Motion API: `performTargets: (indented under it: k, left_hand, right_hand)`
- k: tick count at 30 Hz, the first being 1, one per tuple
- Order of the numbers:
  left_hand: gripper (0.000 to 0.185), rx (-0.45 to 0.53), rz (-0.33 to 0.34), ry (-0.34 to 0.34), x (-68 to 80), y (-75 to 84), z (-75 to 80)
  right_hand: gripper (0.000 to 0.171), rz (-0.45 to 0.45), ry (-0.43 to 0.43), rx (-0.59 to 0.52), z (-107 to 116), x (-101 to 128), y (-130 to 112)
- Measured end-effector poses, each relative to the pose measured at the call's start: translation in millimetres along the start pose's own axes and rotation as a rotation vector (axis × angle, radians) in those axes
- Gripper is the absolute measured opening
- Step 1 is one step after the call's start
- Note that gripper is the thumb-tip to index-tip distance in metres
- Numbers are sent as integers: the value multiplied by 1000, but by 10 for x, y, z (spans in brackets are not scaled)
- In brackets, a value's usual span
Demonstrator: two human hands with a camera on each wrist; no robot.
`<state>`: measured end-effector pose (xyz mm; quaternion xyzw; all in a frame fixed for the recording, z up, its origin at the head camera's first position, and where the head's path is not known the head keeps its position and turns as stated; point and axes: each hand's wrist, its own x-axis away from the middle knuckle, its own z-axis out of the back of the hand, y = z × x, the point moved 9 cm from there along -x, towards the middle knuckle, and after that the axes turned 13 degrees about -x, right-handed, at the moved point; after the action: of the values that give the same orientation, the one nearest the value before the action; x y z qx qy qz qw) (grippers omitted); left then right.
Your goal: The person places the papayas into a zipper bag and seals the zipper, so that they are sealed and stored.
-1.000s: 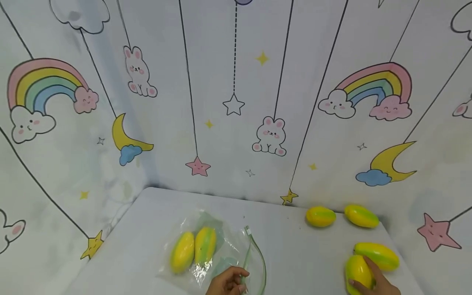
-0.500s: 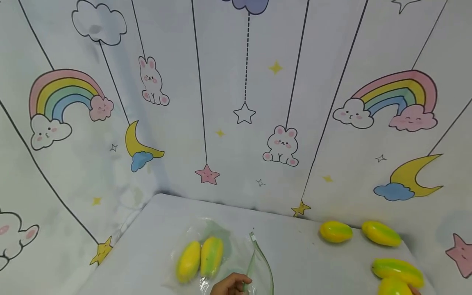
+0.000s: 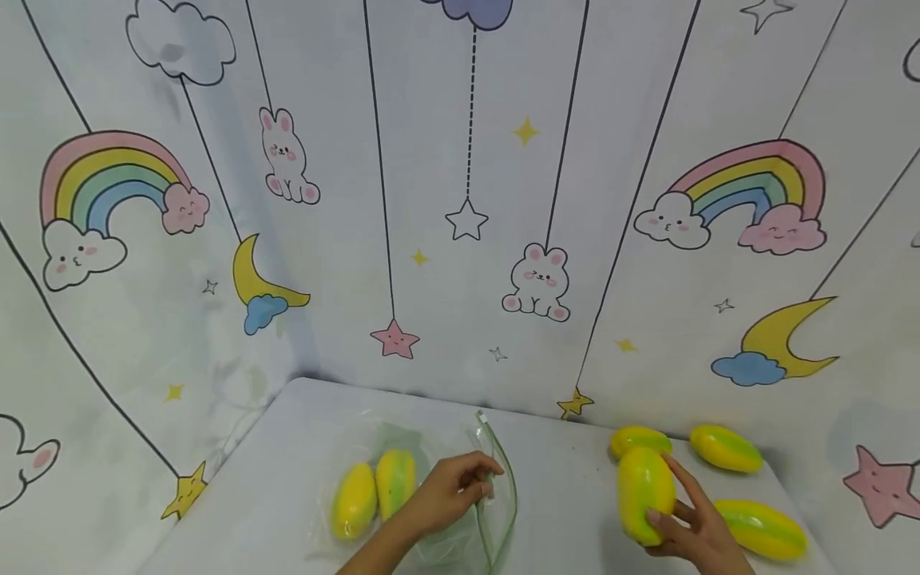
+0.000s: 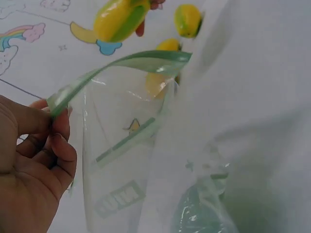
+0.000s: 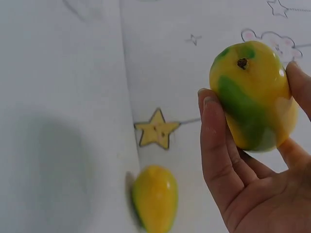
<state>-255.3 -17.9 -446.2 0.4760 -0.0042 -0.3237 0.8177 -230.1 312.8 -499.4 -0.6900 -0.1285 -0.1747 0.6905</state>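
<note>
A clear zip bag with a green seal strip lies on the white table; two yellow-green mangoes sit inside it. My left hand pinches the bag's rim and holds its mouth up. My right hand grips a yellow-green mango and holds it above the table, right of the bag. In the right wrist view this mango shows its stem end between my fingers.
Three more mangoes lie at the table's right: one behind the held fruit, one near the wall, one by the right edge. Cartoon-papered walls close the table on the left, back and right.
My right hand has lifted a mango from the table's right front and carried it left and up. My left hand has raised the bag's rim, holding the mouth wider.
</note>
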Motion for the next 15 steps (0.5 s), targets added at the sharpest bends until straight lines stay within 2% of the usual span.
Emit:
performTargets:
  k: [3, 4, 6, 8, 10, 13, 15]
  left_hand:
    - [24, -105, 23, 4, -223, -118, 58]
    - [24, -129, 34, 16, -247, -151, 74]
    - [26, -171, 72, 56, -200, -190, 99]
    - [27, -183, 139, 114, -34, -208, 118]
    - [29, -212, 210, 177, 202, -210, 132]
    - [35, -344, 354, 260, 577, -263, 175]
    - [39, -447, 447, 274, 772, -346, 211]
  right_hand:
    - [91, 59, -121, 30, -504, -91, -145]
    - [90, 74, -176, 41, -675, -115, -148]
    - [89, 80, -299, 55, -1014, -149, -91]
    - [88, 75, -409, 67, -1320, -150, 2]
    - [86, 76, -470, 93, -1564, -145, 86]
    - [82, 81, -493, 159, -1857, -151, 173]
    - [80, 109, -501, 215, -2050, -146, 210]
